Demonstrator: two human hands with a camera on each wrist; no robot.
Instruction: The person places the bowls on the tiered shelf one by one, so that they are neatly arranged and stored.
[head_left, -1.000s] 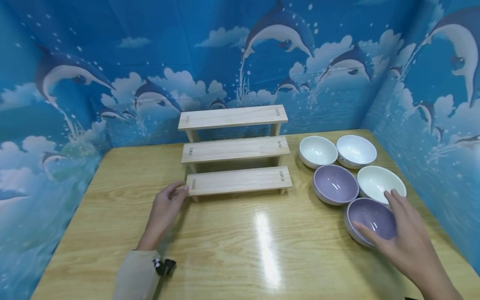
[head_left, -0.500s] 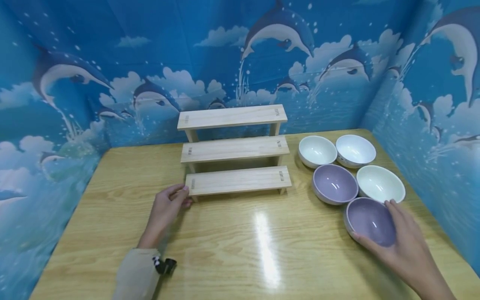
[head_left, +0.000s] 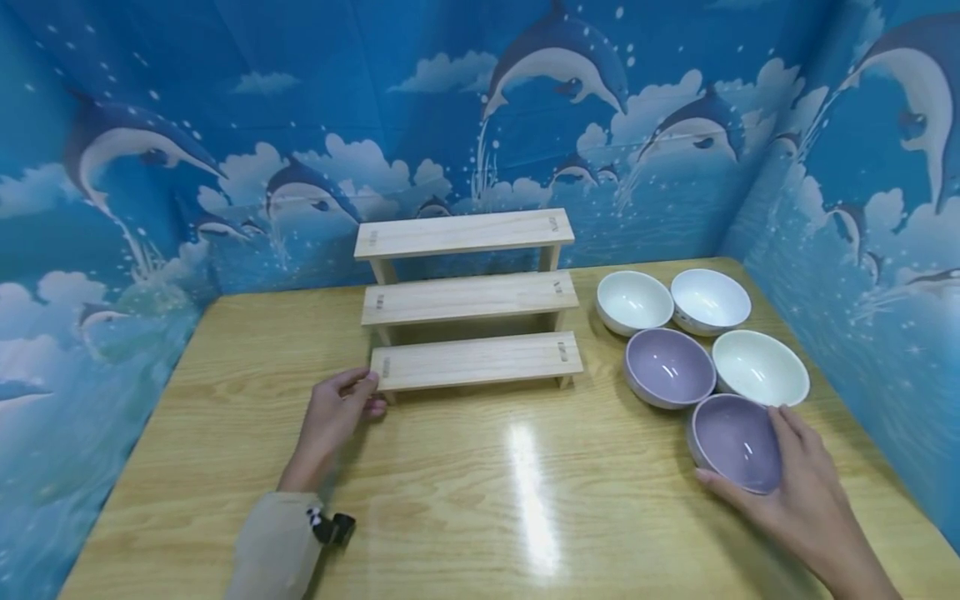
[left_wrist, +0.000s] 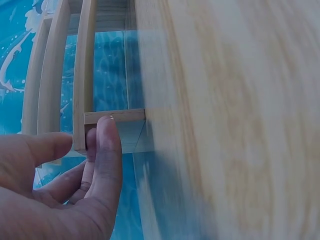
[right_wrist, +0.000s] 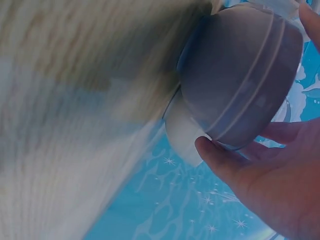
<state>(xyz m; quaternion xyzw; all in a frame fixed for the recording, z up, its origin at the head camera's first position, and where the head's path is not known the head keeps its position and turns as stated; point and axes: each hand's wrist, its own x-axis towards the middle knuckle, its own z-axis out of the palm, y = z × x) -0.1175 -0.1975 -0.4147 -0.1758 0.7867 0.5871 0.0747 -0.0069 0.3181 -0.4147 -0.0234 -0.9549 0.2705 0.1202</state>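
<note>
A three-tier wooden display stand (head_left: 477,360) stands at the middle back of the table. My left hand (head_left: 333,421) holds the left end of its lowest step. In the left wrist view, thumb and fingers bracket the corner where the step meets its leg (left_wrist: 120,116). Over on the right, my right hand (head_left: 810,496) grips the nearer purple bowl (head_left: 731,446), thumb along the near side and fingers at the right rim. From the right wrist, the bowl's outer wall (right_wrist: 230,75) appears beside the hand, overlapping a pale bowl (right_wrist: 185,127).
Behind the gripped bowl sit another purple bowl (head_left: 670,368) and a pale green-white bowl (head_left: 761,367). Two white bowls, one at left (head_left: 635,302) and one at right (head_left: 711,300), stand farther back. A dolphin-print cloth (head_left: 420,108) surrounds the wood-grain table (head_left: 420,500).
My right hand has closed in on the nearer purple bowl, its thumb moving from over the opening to the near outer side. The left hand stays at the stand, its lower fingers curling farther round the leg.
</note>
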